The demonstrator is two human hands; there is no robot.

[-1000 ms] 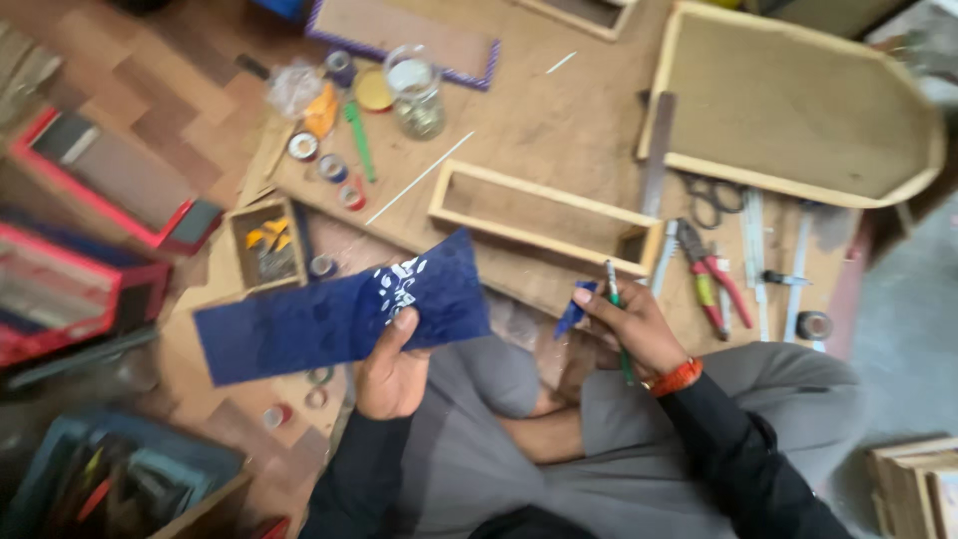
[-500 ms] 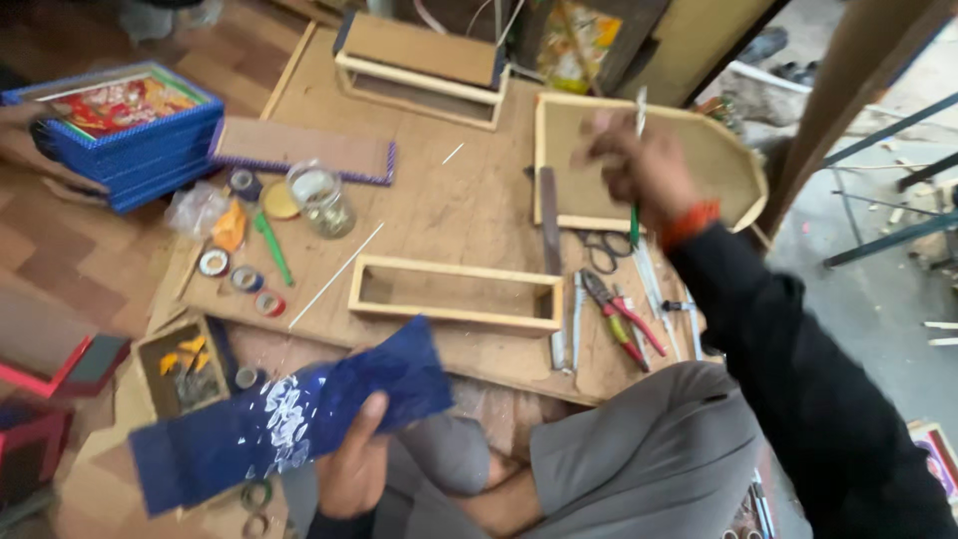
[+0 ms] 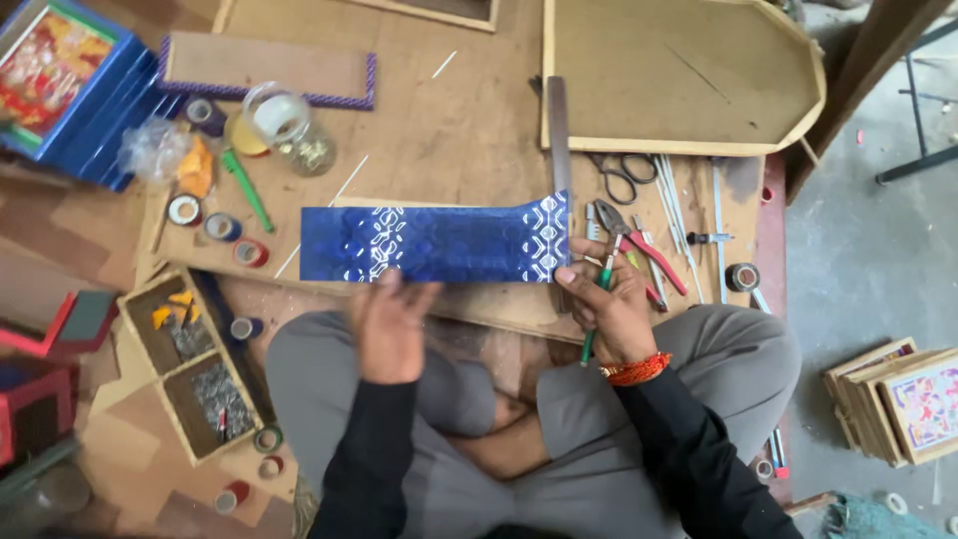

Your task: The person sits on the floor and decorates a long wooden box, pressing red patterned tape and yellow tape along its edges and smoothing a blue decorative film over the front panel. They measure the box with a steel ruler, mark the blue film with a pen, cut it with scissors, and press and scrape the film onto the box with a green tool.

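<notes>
A long blue sheet with a white pattern (image 3: pixel 434 243) is stretched flat above the wooden work board (image 3: pixel 449 130). My left hand (image 3: pixel 391 324) pinches its lower edge near the middle. My right hand (image 3: pixel 609 304) holds the sheet's right end between thumb and fingers, and also grips a green pen (image 3: pixel 597 309) that points down past the wrist. The sheet hides the rectangular wooden frame lying on the board beneath it.
Red-handled pliers (image 3: pixel 639 250), scissors (image 3: pixel 614 178) and a flat metal ruler (image 3: pixel 558 135) lie right of the sheet. A pointed wooden tray (image 3: pixel 679 75) sits behind. A jar (image 3: pixel 284 125), tape rolls (image 3: pixel 215 225) and a compartment box (image 3: pixel 190 359) lie left.
My right hand came back from the far tray and took hold of the sheet's right end. The sheet moved up from my lap and now lies level across the board.
</notes>
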